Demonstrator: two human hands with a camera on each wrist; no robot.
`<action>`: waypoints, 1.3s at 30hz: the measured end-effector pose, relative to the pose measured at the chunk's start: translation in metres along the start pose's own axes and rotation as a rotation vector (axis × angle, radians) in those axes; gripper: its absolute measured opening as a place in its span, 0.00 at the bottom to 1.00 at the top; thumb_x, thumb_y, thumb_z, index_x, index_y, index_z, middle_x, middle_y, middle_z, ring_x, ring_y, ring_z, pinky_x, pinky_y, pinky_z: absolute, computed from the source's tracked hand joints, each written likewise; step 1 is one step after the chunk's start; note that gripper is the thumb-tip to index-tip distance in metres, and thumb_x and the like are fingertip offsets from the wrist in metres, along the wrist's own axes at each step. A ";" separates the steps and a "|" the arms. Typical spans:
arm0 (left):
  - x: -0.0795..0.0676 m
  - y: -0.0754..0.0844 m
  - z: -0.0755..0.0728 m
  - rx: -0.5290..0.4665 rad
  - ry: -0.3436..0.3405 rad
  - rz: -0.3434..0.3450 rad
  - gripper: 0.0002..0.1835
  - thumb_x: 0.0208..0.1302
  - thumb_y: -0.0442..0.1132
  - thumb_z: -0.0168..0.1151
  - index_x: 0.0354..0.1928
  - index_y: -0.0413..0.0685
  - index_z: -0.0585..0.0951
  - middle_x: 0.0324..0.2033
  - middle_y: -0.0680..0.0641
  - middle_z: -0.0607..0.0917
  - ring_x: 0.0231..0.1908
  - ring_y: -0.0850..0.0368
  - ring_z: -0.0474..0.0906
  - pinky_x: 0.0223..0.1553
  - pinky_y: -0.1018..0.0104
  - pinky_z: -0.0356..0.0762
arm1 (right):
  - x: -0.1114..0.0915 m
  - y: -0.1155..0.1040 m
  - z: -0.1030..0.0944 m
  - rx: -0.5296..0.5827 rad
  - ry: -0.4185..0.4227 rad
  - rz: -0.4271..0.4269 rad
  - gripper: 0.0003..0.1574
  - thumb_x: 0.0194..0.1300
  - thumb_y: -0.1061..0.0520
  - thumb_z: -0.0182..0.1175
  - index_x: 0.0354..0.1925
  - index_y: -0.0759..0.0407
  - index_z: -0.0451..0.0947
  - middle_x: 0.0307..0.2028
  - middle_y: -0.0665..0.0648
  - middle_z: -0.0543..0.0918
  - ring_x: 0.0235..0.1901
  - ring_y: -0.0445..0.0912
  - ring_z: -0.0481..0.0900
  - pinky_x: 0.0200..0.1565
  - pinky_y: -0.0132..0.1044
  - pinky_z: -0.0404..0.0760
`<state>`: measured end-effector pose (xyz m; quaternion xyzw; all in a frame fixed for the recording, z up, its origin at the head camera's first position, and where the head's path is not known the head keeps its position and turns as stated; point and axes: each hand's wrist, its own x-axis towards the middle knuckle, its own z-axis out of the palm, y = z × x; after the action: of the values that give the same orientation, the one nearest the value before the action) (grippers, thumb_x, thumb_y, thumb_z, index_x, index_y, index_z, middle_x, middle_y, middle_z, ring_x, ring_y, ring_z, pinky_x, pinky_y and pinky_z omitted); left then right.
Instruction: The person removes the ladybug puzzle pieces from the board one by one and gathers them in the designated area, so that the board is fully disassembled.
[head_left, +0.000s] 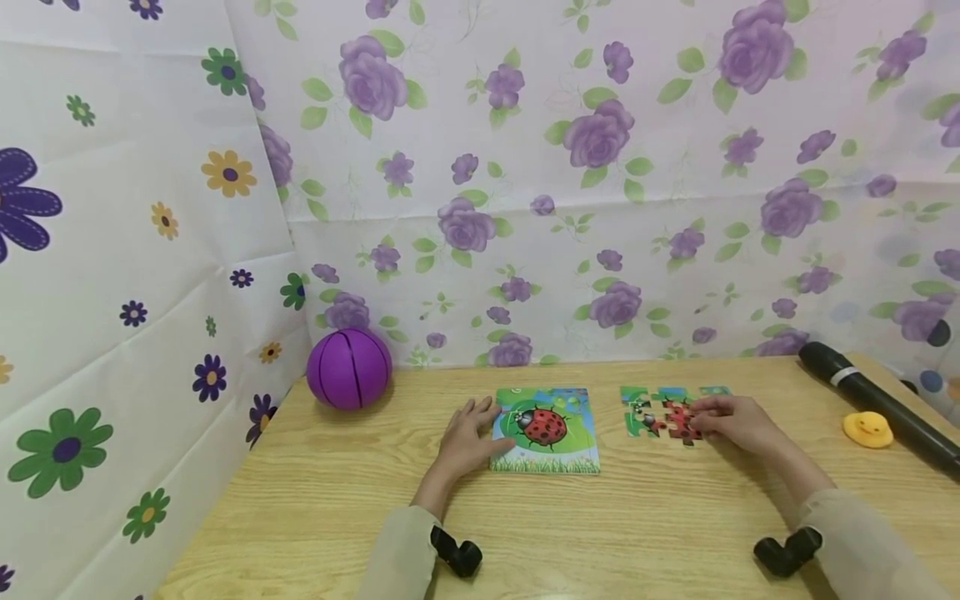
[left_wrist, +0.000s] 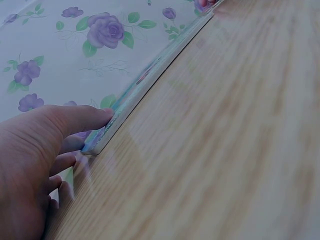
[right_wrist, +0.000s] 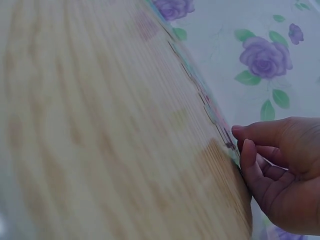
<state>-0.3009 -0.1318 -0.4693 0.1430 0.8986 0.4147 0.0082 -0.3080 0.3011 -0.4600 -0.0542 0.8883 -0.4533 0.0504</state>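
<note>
A square ladybug picture board (head_left: 545, 429) lies flat on the table. My left hand (head_left: 467, 442) rests at its left edge, thumb on top and the other fingers spread along the side; the left wrist view shows the thumb tip touching the board (left_wrist: 145, 75). To its right lies a partly joined ladybug jigsaw puzzle (head_left: 640, 413). My right hand (head_left: 738, 423) is at the puzzle's right side, pinching a jigsaw piece between thumb and forefinger; the fingers mostly hide that piece. In the right wrist view, the fingertips of the right hand (right_wrist: 285, 170) meet the edge of the thin puzzle (right_wrist: 210, 110).
A purple ball (head_left: 349, 368) sits at the back left against the flowered cloth (head_left: 525, 167). At the right are a yellow rubber duck (head_left: 867, 429) and a black microphone (head_left: 885, 408). All stand on the wooden table (head_left: 600, 525).
</note>
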 end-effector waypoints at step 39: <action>-0.001 0.002 0.000 -0.006 0.002 -0.004 0.37 0.60 0.48 0.68 0.69 0.45 0.69 0.74 0.44 0.61 0.77 0.40 0.44 0.77 0.38 0.38 | 0.001 -0.026 0.020 0.033 -0.003 -0.049 0.27 0.69 0.54 0.59 0.57 0.75 0.74 0.42 0.64 0.86 0.31 0.37 0.81 0.32 0.31 0.83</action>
<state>-0.2992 -0.1311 -0.4684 0.1407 0.8975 0.4178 0.0084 -0.3050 0.2692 -0.4506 -0.0758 0.8790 -0.4689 0.0415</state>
